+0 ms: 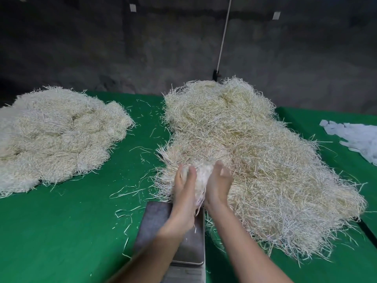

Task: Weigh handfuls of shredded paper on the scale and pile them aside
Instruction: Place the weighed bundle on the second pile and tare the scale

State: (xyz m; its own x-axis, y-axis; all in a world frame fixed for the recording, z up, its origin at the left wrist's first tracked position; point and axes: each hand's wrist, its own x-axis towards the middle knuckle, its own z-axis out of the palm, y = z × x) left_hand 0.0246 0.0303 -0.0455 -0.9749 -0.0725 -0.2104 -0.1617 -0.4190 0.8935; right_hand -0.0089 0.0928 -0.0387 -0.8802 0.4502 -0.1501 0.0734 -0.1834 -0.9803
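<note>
A big loose heap of cream shredded paper [255,152] covers the middle and right of the green table. A handful of shredded paper [201,176] is pressed between my left hand [183,188] and my right hand [219,184] at the heap's near left edge, just beyond the far end of the scale. The scale [155,223] has a bare steel platform and lies under my left forearm. At the far left lies a second, paler pile of shredded paper [57,133].
The green table [71,221] carries scattered loose strands around the scale. White torn paper pieces [359,137] lie at the right edge. A dark wall and a white cord [224,31] stand behind the table.
</note>
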